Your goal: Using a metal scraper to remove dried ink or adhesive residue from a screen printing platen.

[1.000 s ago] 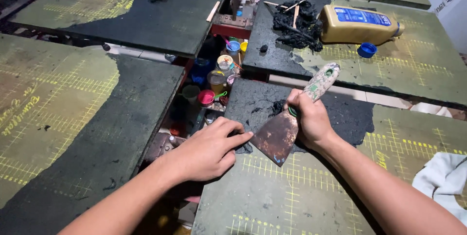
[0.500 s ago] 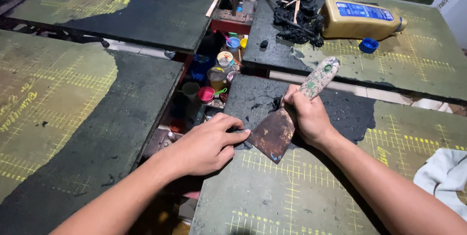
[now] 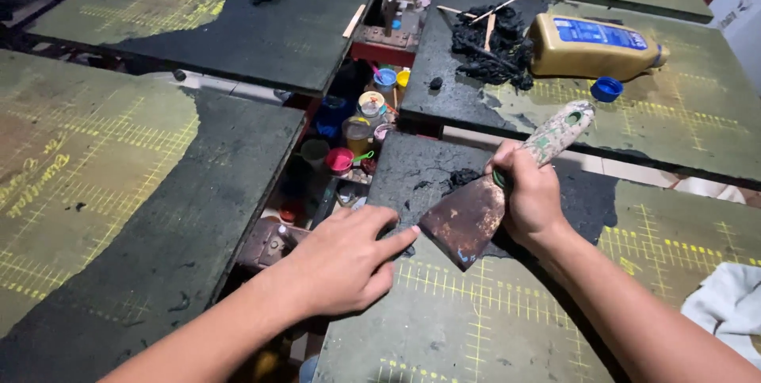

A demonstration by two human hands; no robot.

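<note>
Where black ink coats the near pallet board (image 3: 507,327) toward its far left corner, a rusty wide-bladed scraper (image 3: 468,220) is held tilted, blade tip just above the surface. Its paint-smeared handle is clamped in the right hand (image 3: 531,197), so the grip's middle is hidden. The left hand (image 3: 345,260) is laid flat at the board's left edge, fingers slightly apart, fingertip beside the blade.

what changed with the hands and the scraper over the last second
The left hand slid toward the rusty wide-bladed scraper until its fingertips met the blade's corner. The right hand kept gripping the paint-spattered handle, blade still down on the black-smeared green board. The yellow bottle stayed lying flat.
</note>
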